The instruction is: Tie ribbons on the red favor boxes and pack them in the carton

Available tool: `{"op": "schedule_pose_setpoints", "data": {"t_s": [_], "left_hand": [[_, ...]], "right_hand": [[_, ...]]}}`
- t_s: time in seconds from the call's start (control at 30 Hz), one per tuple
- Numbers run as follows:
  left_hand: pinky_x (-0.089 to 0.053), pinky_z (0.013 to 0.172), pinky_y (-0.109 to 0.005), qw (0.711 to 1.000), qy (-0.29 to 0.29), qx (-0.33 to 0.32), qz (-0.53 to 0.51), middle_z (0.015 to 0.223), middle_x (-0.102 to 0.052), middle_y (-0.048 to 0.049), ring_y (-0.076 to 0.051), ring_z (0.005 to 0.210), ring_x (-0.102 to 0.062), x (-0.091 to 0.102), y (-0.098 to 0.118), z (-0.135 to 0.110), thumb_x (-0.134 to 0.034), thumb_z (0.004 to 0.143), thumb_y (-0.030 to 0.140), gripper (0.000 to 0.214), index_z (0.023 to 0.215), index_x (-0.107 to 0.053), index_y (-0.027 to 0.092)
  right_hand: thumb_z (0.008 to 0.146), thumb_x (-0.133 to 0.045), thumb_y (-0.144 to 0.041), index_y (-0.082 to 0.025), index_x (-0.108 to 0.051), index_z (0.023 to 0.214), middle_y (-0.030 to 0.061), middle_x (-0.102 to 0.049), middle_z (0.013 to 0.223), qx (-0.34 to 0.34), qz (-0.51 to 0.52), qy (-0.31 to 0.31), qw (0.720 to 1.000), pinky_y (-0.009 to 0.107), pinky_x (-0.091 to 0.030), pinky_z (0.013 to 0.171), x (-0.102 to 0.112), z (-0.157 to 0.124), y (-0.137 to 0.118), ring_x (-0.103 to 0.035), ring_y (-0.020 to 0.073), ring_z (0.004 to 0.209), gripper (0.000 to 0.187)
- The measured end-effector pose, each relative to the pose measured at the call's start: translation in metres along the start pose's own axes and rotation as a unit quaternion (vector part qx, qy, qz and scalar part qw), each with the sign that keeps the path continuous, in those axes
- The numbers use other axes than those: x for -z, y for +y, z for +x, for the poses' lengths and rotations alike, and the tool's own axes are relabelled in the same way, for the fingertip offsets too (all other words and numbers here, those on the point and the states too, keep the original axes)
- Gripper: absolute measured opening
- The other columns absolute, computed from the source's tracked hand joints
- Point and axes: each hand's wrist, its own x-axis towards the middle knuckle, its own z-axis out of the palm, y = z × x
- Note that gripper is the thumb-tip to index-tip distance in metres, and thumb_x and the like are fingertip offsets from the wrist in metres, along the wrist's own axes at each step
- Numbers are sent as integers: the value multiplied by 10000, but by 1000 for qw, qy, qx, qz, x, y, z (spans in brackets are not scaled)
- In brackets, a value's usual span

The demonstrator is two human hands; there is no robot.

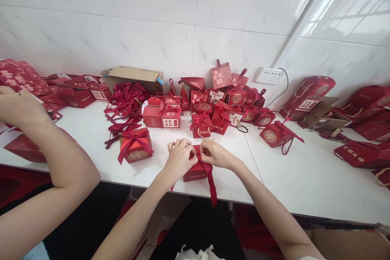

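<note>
A small red gift box (195, 175) stands near the table's front edge, between my hands. A dark red ribbon (211, 187) runs over its top, and one tail hangs past the table edge. My left hand (180, 157) is closed in a pinch on the ribbon at the box's top. From the other side, my right hand (215, 153) pinches the ribbon close by, fingertips almost meeting the left ones. The fingers hide the spot where the ribbon crosses. Left of my hands sits a finished-looking box with a ribbon bow (136, 146).
A heap of loose ribbons (129, 97) lies before an opened cardboard box (134, 74). Several red boxes (202, 124) are grouped toward the wall, beneath a power strip (271, 75). At left, a co-worker's arm (70, 166) reaches over the table (304, 174).
</note>
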Motion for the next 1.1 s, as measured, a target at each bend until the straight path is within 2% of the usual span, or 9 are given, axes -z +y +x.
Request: {"op": "schedule_pose_setpoints", "data": {"t_s": [0.17, 0.27, 0.47, 0.63, 0.8, 0.93, 1.03, 1.1], "left_hand": [[-366, 851, -405, 998, 33, 0, -50, 985, -559, -49, -215, 968, -538, -8, -6, -3, -494, 787, 118, 81, 757, -524, 187], [-389, 873, -386, 996, 51, -5, -77, 999, -544, -47, -212, 1008, -530, -13, -12, -8, -482, 792, 117, 83, 769, -502, 194], [-405, 885, -395, 993, 64, -11, -95, 975, -545, -43, -214, 1003, -530, -18, -18, -10, -467, 793, 115, 93, 770, -492, 202], [-413, 884, -405, 994, 35, -25, -96, 1008, -546, -43, -217, 1019, -522, -16, -17, -7, -483, 815, 155, 57, 807, -508, 205], [-430, 790, -411, 995, -33, -56, -74, 969, -574, -25, -227, 936, -534, -9, -11, 0, -543, 794, 175, 53, 810, -509, 213], [-428, 769, -426, 994, -54, -70, -62, 965, -577, -38, -249, 941, -521, -3, -6, 3, -508, 799, 123, 87, 780, -492, 207], [-438, 790, -399, 992, -56, -81, -77, 944, -571, -23, -222, 931, -528, -2, -6, 5, -509, 797, 114, 106, 772, -486, 214], [-450, 782, -377, 991, -51, -79, -92, 901, -559, -13, -205, 889, -537, -1, -6, 5, -512, 788, 116, 110, 754, -479, 216]], "right_hand": [[738, -535, -95, -189, -486, 741, 6, -495, 767, -9, 34, 26, 999, 261, -407, 634, -5, -9, -2, -469, 128, 660, 106], [737, -555, -124, -189, -519, 751, 10, -492, 787, -24, 95, 42, 994, 292, -403, 692, -10, -9, -4, -474, 140, 702, 75], [761, -526, -178, -190, -523, 697, -16, -476, 717, -67, 201, 45, 976, 262, -377, 598, -11, -6, 2, -433, 115, 615, 65], [785, -485, -255, -196, -481, 702, -16, -492, 704, -99, 260, 55, 959, 262, -408, 600, -16, -7, 6, -473, 124, 624, 101], [697, -489, -144, -200, -463, 666, -16, -430, 751, -120, 251, 65, 958, 265, -372, 618, -19, -12, 2, -410, 127, 642, 69], [664, -469, -119, -193, -444, 607, -3, -407, 773, -101, 275, 21, 956, 275, -369, 659, -7, -16, -2, -417, 144, 712, 96], [642, -493, -159, -193, -405, 583, -5, -400, 773, -91, 306, -6, 948, 262, -359, 604, 4, -18, -1, -404, 133, 674, 112], [629, -539, -195, -196, -358, 566, -12, -397, 765, -92, 323, -6, 942, 254, -347, 575, 7, -19, 0, -386, 120, 640, 191]]}}
